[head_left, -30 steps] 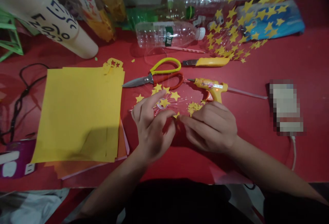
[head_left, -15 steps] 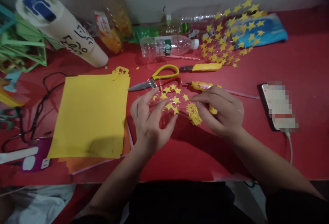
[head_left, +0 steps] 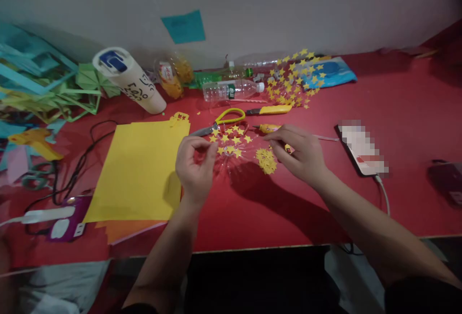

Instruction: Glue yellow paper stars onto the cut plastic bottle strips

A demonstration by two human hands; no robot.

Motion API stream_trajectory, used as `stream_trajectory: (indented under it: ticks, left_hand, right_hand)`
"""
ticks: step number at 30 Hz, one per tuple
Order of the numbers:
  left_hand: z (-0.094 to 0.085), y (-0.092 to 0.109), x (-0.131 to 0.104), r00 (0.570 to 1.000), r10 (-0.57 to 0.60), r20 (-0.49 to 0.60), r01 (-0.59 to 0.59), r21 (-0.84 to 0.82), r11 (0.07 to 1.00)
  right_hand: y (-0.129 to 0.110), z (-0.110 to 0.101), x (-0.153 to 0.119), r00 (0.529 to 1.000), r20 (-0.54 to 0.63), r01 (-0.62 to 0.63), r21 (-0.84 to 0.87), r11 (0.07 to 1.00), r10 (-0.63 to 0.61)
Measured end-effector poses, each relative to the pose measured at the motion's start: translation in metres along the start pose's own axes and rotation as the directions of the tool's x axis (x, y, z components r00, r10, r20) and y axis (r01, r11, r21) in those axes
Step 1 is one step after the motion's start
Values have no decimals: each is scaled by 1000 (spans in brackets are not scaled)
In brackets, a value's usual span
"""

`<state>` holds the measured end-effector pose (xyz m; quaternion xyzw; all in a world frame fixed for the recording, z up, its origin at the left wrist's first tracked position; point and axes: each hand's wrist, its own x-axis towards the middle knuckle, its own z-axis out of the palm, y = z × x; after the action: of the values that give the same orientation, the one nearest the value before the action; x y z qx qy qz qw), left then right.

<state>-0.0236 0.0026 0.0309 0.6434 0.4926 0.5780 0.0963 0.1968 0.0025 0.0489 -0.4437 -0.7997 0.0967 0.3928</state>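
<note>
Between my hands is a clear plastic piece (head_left: 226,166) with thin strips splayed out and small yellow paper stars (head_left: 236,140) on them. My left hand (head_left: 195,169) is closed at its left edge, thumb and forefinger pinched on the plastic. To the right, my right hand (head_left: 299,153) has thumb and forefinger drawn together; anything between the tips is too small to make out. Just left of and below those fingers lies a pile of loose yellow stars (head_left: 266,161). A yellow glue-pen-like tool (head_left: 269,128) lies partly hidden behind my right hand.
Yellow-handled scissors (head_left: 231,116) and a yellow cutter knife (head_left: 276,109) lie behind the plastic. Yellow paper sheets (head_left: 139,169) are at left, a phone (head_left: 361,150) at right. A tumbler (head_left: 133,81), a clear bottle (head_left: 220,91) and a second star-covered piece (head_left: 294,83) stand farther back.
My view has tilted up, showing more wall. My left hand has gone from spread fingers over the plastic to a pinch at its left edge. My right hand keeps its pinch.
</note>
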Motion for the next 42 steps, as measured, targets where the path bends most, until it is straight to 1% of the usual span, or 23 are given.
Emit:
stream_trajectory:
  ticks: [2, 5, 7, 8, 9, 10, 11, 12, 14, 16, 19, 21, 26, 30, 33, 36, 39, 42]
  left_hand:
    - [-5, -3, 5, 998, -59, -32, 58, -31, 998]
    - [-14, -13, 9, 996, -91, -11, 91, -24, 996]
    - [-20, -25, 10, 993, -117, -8, 117, 15, 993]
    - [-22, -34, 10, 988, -150, -45, 151, 35, 988]
    - [-24, -43, 9, 978, -194, -73, 197, 45, 979]
    - [-26, -54, 9, 958, -269, -95, 273, 31, 961]
    - [-27, -64, 8, 925, -361, -119, 363, -4, 932]
    - [-27, -73, 8, 886, -450, -115, 448, -44, 893]
    - [-26, -88, 8, 865, -491, -103, 484, -89, 871]
    - [-23, -94, 9, 856, -508, -95, 493, -141, 858]
    - [-16, -94, 9, 846, -530, -59, 510, -200, 837]
    - [-12, -92, 7, 831, -556, -1, 542, -222, 811]
    - [-7, -93, 0, 774, -617, 139, 630, -255, 733]
    - [-6, -97, -1, 711, -668, 219, 701, -292, 650]
    - [-7, -96, 0, 662, -700, 269, 747, -315, 585]
    - [-9, -91, -1, 622, -716, 317, 779, -339, 527]
    - [-8, -83, -3, 575, -720, 388, 815, -346, 464]
    - [-5, -76, -5, 517, -721, 461, 854, -339, 395]
  right_hand:
    - [-1, -1, -5, 1000, 10, -12, -15, 1000, 12]
    - [-2, -2, -13, 998, 30, -45, -29, 999, 46]
    - [-2, -2, -21, 996, 41, -73, -36, 997, 74]
    - [-3, -2, -25, 995, 48, -91, -37, 995, 93]
    - [-3, -2, -30, 991, 58, -118, -36, 992, 120]
    - [-4, -2, -35, 986, 72, -150, -32, 988, 152]
    - [-6, -2, -41, 980, 84, -180, -27, 983, 182]
    - [-7, -2, -46, 974, 94, -206, -23, 978, 207]
    - [-11, 0, -56, 967, 103, -232, -16, 973, 232]
    - [-14, 2, -65, 966, 100, -238, -13, 971, 238]
    - [-14, 10, -70, 956, 85, -281, -13, 960, 281]
    - [-11, 17, -66, 943, 71, -325, -14, 946, 325]
    - [3, 40, -38, 894, 68, -445, 18, 895, 443]
    - [19, 50, -16, 830, 78, -558, 88, 825, 553]
    - [28, 51, -9, 773, 130, -634, 143, 760, 621]
    - [31, 50, -7, 735, 214, -678, 192, 710, 644]
    - [28, 51, -6, 719, 293, -694, 242, 678, 631]
    - [23, 54, -5, 718, 315, -694, 271, 667, 620]
